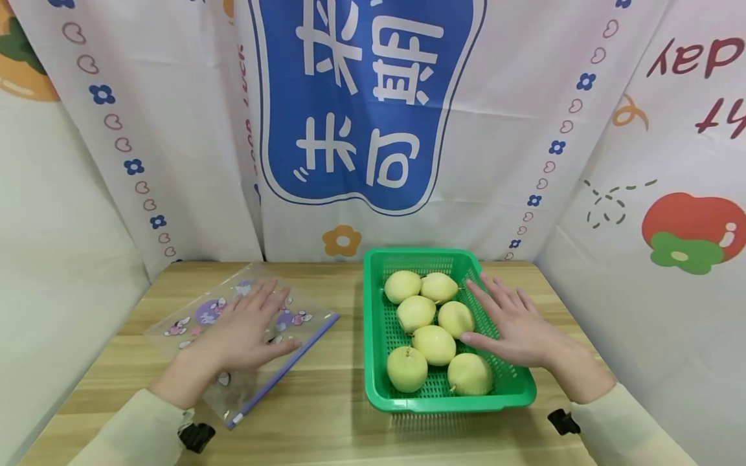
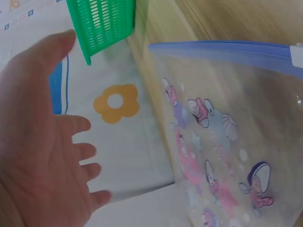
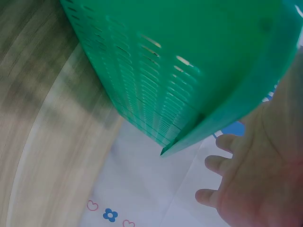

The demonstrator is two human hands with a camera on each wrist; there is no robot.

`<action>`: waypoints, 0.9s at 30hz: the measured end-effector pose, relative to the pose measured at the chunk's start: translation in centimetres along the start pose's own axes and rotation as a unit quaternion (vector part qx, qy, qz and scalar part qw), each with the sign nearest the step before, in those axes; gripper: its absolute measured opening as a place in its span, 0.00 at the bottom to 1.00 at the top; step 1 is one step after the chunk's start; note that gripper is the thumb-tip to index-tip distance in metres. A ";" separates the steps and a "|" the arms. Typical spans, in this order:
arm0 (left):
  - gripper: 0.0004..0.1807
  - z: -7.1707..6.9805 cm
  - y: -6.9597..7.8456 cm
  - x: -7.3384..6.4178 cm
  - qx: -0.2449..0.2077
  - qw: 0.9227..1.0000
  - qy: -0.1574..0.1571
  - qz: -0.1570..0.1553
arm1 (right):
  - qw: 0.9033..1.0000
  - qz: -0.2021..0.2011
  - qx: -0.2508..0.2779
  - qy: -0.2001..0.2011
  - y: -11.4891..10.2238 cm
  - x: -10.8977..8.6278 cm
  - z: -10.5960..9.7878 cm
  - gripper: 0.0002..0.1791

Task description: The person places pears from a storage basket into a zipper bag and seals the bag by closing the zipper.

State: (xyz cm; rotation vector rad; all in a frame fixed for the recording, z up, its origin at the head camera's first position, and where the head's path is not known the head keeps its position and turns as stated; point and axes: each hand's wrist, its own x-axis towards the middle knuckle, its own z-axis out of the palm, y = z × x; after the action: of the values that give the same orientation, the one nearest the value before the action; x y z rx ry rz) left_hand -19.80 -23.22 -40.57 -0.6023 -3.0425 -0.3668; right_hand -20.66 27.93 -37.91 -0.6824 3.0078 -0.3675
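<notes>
A clear zip bag [image 1: 256, 382] with purple and pink cartoon prints lies flat at the left of the table, its blue zip strip [image 1: 311, 340] slanting toward the middle. Over the bag hovers my left hand [image 1: 241, 330], fingers straight and thumb spread, holding nothing; the left wrist view shows the bag [image 2: 232, 142] below the palm. A green plastic basket [image 1: 371, 336] stands right of centre, with several yellow-green pears [image 1: 434, 345] inside. My right hand [image 1: 513, 327], fingers extended and holding nothing, is above the basket's right rim. White slider [image 2: 297, 55] sits at one end of the zip.
The wooden table [image 1: 315, 414] ends at a hanging white cloth [image 1: 489, 213] printed with blue lettering and flowers. More printed cloth [image 1: 641, 272] walls in the right side, and a pale wall [image 1: 64, 239] the left.
</notes>
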 end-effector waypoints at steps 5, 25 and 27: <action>0.35 0.4 -0.8 0.5 -0.049 0.998 -0.046 0.009 | 1.000 -0.003 -0.003 0.002 0.0 0.1 -0.1 0.54; 0.16 2.8 -0.5 1.0 -0.081 0.978 -0.187 -0.041 | 1.000 -0.014 -0.002 0.002 -0.2 0.4 -0.4 0.53; 0.16 3.0 -0.7 1.1 -0.087 0.980 -0.178 -0.032 | 1.000 -0.019 0.000 0.005 -0.4 0.5 -0.4 0.52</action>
State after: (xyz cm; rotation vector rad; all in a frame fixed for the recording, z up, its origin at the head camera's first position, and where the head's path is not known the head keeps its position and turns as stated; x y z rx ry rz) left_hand -20.98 -22.73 -43.53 -0.6420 -3.4026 -0.5920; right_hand -20.96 27.49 -37.43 -0.7405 3.0079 -0.3741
